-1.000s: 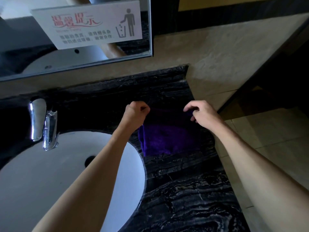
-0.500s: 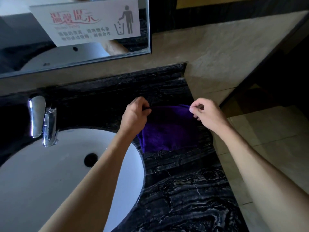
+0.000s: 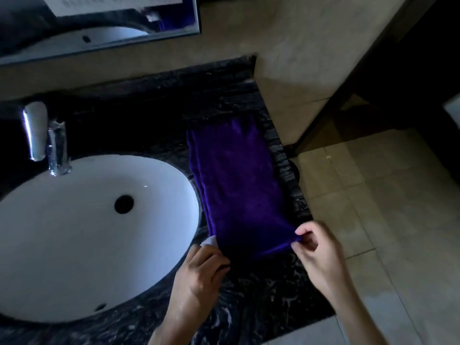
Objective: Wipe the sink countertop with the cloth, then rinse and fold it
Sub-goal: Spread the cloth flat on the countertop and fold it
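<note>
Purple plush cloth [image 3: 236, 185] — long rectangle on veined black marble countertop [image 3: 249, 307] — both hands' fingers [image 3: 302, 230] pinch its near corners.

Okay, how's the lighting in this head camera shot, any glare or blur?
Head view: dim overall, the black marble countertop nearly swallowing detail; bright glare streaks the chrome faucet and a small glint marks the white oval sink basin; the mirror sign at top is blurred; wide-angle bending curves the wall edges; the purple cloth reads clearly.
</note>
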